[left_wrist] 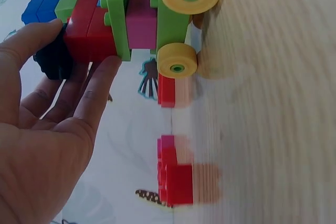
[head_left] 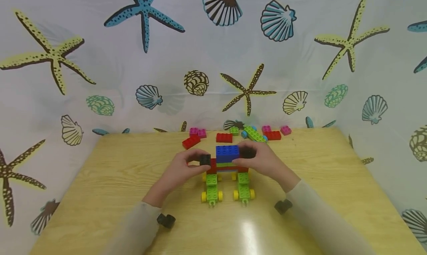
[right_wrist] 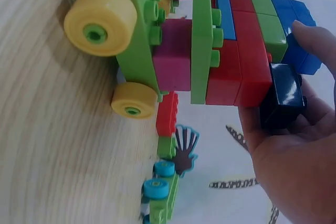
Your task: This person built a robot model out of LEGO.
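A build of toy bricks stands mid-table on two green wheeled bases, the left base (head_left: 212, 192) and the right base (head_left: 244, 192), both with yellow wheels. Red bricks (right_wrist: 252, 59) bridge them, with a green layer and a blue brick (head_left: 227, 153) on top. My left hand (head_left: 181, 168) pinches a black brick (head_left: 205, 159) at the build's left end; one fingertip touches the red brick in the left wrist view. My right hand (head_left: 265, 160) curls round the right end, thumb on the blue brick, a second black brick (right_wrist: 283, 95) inside its grasp. The far fingers are partly hidden.
Behind the build lie loose red bricks (head_left: 224, 138), pink bricks (head_left: 201, 133), a small green brick (head_left: 234, 131) and a green wheeled base (head_left: 254, 133) with blue wheels. A patterned cloth (head_left: 200, 55) hangs at the table's back edge.
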{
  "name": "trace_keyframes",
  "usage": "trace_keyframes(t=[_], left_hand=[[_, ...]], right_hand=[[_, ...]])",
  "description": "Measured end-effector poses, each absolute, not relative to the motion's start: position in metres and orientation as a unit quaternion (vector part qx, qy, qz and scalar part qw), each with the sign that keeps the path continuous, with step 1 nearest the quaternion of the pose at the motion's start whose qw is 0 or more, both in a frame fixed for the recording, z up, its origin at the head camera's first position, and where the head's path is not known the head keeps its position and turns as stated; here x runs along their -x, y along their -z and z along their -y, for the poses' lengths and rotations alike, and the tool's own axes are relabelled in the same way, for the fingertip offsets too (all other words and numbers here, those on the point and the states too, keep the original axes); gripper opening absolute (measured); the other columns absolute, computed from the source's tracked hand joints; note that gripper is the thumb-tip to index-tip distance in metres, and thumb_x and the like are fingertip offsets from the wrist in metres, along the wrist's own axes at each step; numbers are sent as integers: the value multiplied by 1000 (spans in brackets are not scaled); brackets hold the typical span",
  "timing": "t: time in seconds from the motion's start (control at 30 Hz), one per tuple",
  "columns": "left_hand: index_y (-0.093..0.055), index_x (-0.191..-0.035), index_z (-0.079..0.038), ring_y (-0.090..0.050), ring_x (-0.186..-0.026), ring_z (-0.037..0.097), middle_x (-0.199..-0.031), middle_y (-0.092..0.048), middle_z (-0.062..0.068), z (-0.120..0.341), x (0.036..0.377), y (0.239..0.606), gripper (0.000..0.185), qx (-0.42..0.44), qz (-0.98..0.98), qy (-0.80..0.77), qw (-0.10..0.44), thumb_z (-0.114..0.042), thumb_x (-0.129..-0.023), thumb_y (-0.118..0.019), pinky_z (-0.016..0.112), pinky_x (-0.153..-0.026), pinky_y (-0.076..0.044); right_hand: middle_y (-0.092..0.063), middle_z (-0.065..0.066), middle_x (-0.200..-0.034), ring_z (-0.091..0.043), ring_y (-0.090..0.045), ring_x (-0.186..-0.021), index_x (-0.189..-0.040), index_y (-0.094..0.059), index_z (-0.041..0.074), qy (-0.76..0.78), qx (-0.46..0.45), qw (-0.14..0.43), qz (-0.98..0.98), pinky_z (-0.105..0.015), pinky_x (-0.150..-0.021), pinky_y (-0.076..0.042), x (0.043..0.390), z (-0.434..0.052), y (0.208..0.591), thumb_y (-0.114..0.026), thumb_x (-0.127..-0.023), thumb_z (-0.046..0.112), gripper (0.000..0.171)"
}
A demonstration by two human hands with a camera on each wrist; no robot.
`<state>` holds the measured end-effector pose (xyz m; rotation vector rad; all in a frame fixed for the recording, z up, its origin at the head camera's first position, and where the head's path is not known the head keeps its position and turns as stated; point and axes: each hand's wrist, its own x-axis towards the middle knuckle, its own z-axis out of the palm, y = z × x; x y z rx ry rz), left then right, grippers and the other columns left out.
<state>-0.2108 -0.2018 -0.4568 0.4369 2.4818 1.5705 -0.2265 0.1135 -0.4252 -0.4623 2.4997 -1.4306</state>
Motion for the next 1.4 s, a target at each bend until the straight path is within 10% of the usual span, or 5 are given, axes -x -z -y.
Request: trace_keyframes(t=[1.4], left_hand=[[-73,-142,-24,-67,-139,30,-141,-75,4,148,230,460,45,-88,-818,-565,61,-22,-99,-87,57,-122,-55]], right_hand=[[-74,-13,-146,-33,-71,-131,-145,-71,11,581,113,65,-803,-46,-117,-61,232,-153,444,-81,-105,27,44]])
